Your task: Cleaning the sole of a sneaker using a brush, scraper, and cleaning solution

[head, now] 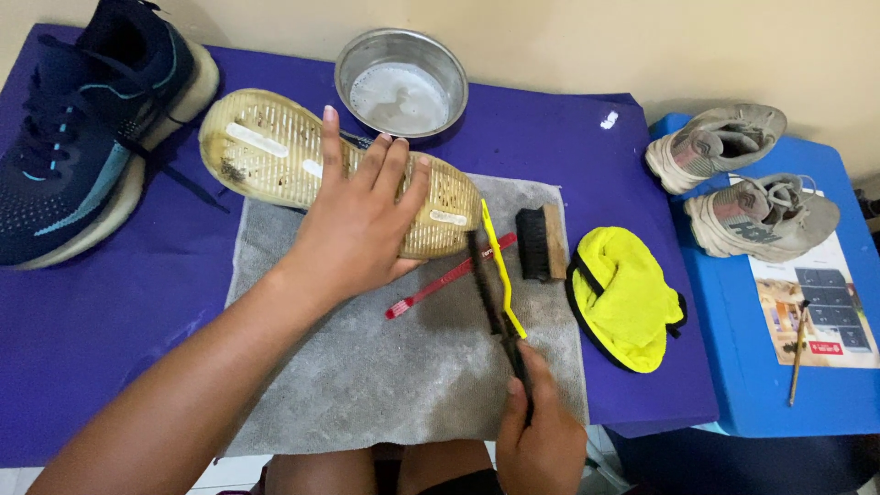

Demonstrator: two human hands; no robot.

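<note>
Left hand (353, 229) lies flat, fingers spread, pressing an upturned sneaker (275, 151) sole-up on the grey towel (385, 367). Right hand (541, 431) is closed around a black-and-yellow narrow brush (495, 275) — tip at the sole's toe end. Red toothbrush (440, 280), wooden brush (541, 240), yellow cloth (628, 293) beside; steel bowl (401, 81) behind.

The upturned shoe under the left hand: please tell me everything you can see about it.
The shoe lies sole up, its toe end on the grey towel and its heel on the purple cover. The sole looks like pale yellowish rubber with fine ridges, a few white patches and dark dirt near the heel. A dark lace trails out beside it. The left hand presses flat on the forefoot. The brush in the right hand meets its toe edge.
</note>
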